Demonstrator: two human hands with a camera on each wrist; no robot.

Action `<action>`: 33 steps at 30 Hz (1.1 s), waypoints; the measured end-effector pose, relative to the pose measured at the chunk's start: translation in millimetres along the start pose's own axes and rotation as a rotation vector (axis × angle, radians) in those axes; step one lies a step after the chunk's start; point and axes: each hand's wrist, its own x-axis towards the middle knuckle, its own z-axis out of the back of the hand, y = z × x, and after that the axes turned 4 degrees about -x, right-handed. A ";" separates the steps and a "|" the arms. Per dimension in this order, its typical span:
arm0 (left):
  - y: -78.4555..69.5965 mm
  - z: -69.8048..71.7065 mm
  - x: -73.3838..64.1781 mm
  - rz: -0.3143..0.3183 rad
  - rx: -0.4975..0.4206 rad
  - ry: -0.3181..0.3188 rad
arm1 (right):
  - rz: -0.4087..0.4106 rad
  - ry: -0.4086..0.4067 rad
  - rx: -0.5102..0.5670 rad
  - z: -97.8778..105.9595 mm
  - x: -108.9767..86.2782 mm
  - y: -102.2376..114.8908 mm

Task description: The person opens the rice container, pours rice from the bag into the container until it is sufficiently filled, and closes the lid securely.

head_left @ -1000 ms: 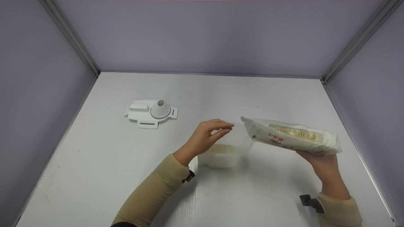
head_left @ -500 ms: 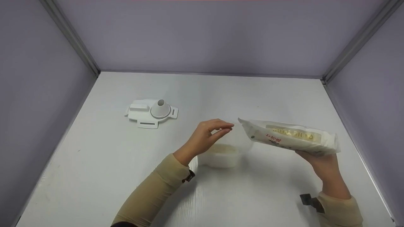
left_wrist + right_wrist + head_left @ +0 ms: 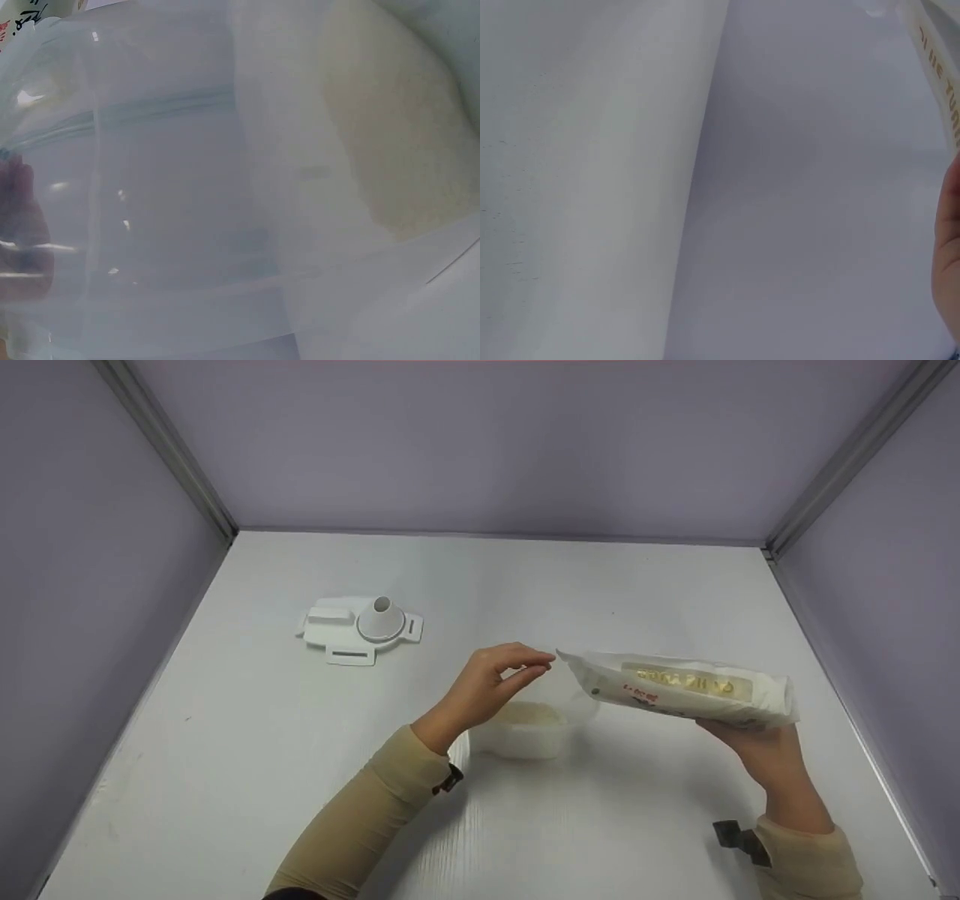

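Note:
With finger and thumb, my left hand [image 3: 484,686] pinches the edge of a clear lid [image 3: 576,694], raised over a white translucent container [image 3: 529,741]. Through the lid in the left wrist view [image 3: 165,187] its fingers [image 3: 22,232] show, and pale beige grain-like stuff [image 3: 412,142] lies in the container. My right hand [image 3: 765,754] grips a white bag [image 3: 675,697] from below, fingers mostly hidden. Gold, red and black print marks the bag. Its narrow left end points at the lid, just right of my left fingertips. No stream from the bag is visible.
A white plastic part [image 3: 330,634] with a cone-shaped spout and slotted tabs lies on the white table [image 3: 225,750], at the back left. Grey-purple panels [image 3: 480,450] stand around the back and sides.
My right hand has shifted the bag a little left and slightly down, its narrow end now closer to my left fingertips. The left hand, lid and container have stayed put.

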 end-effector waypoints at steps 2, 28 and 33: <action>-0.1 -0.1 0.1 0.002 0.000 0.002 | 0.011 0.000 0.002 -1.3 0.1 1.7; -1.7 1.7 3.4 0.034 -0.013 0.021 | -0.132 -0.100 -0.025 0.6 2.0 -6.6; -11.3 7.5 6.6 0.160 -0.126 0.052 | -0.051 -0.017 0.027 -9.1 6.7 -6.7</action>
